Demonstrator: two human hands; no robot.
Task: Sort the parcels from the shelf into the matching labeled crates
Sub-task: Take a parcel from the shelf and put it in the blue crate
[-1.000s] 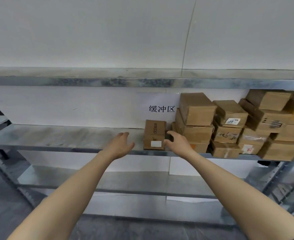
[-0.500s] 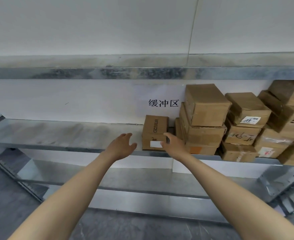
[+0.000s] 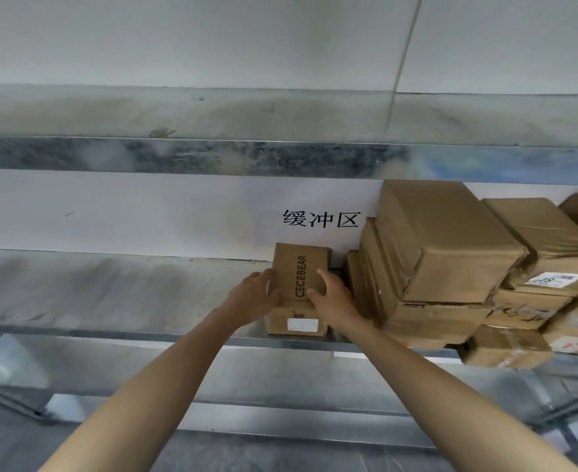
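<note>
The CECEBEAR parcel [image 3: 299, 274] stood at the front edge of the shelf [image 3: 110, 287], just left of the stacked parcels [image 3: 451, 253], its long axis running away from me. I had the left hand [image 3: 253, 296] curled on its left side and the right hand [image 3: 335, 301] gripping its right, both equally near. I judged that a straight pull toward me would free it.

In the centre of the frame the small box [image 3: 298, 267] is plain brown cardboard with the word CECEBEAR in black letters along its top, and a white label [image 3: 302, 324] is on its front face. The parcels [image 3: 444, 233] at the right are the same brown, some with white stickers [image 3: 553, 279] printed in black. The shelf [image 3: 110, 287] is grey metal with a mottled, cloudy pattern. The wall [image 3: 178, 39] is white, with black characters [image 3: 320, 218] on it.
</note>
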